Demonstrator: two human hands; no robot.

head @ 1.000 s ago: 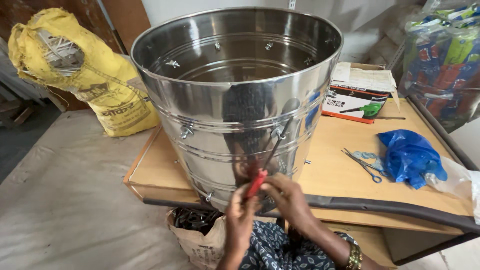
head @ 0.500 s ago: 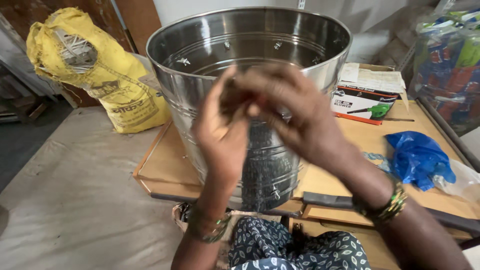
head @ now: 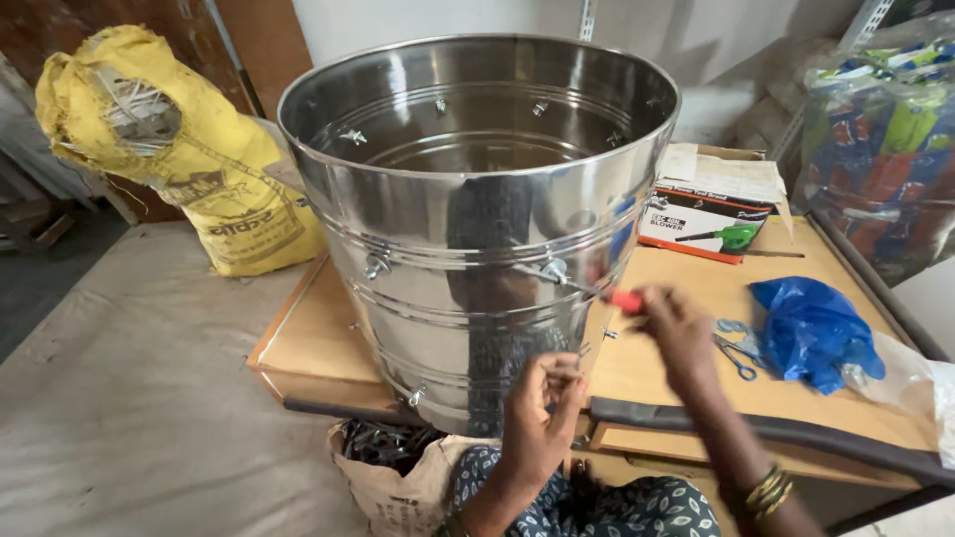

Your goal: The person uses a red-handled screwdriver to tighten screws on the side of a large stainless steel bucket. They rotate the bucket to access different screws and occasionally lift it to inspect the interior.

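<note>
Left hand [head: 545, 406]: I see it low before the steel drum [head: 477, 229], fingers curled; I cannot tell what it pinches.
Screw [head: 553, 269]: on the drum wall, up-left of my right hand.
Screwdriver [head: 607, 295]: red handle, shaft pointing left onto the screw.
Right hand [head: 676, 328]: closed on the handle, nearer to the screw.

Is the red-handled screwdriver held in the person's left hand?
No, the right hand holds the red-handled screwdriver with its tip at a screw on the steel drum; the left hand is lower.
</note>
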